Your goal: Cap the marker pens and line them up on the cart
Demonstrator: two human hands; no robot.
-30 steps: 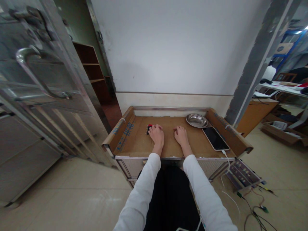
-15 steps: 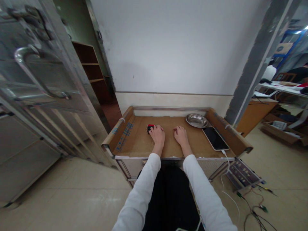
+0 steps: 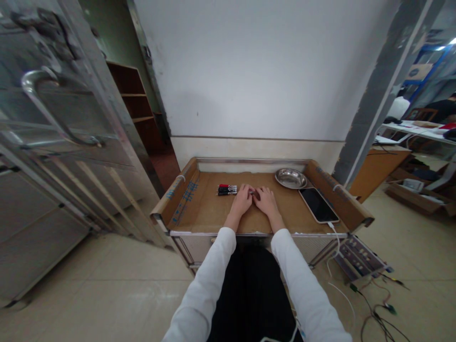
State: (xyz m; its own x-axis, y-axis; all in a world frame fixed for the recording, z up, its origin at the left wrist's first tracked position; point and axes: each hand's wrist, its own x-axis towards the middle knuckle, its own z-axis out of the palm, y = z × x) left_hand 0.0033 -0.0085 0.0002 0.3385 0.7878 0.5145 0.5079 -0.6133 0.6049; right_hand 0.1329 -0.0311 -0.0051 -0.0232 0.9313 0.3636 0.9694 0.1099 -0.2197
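My left hand (image 3: 242, 199) and my right hand (image 3: 264, 199) meet over the middle of the cardboard-lined table top (image 3: 203, 213). Their fingers are bent and the fingertips come together. Something small and dark shows between them, too little of it to name. Just left of my left hand lies a row of slim red and black pen-like sticks (image 3: 227, 190), side by side and pointing sideways. Their right ends lie close to my left fingers.
A round steel dish (image 3: 291, 178) stands at the back right. In front of it lies a phone (image 3: 318, 205) with a white cable (image 3: 337, 242) hanging over the edge. Raised cardboard sides (image 3: 178, 197) flank the top, and a wall (image 3: 263, 76) rises behind.
My left hand has moved right, off the red and black sticks, uncovering them. My right hand has shifted slightly left, and the fingertips of both hands now meet.
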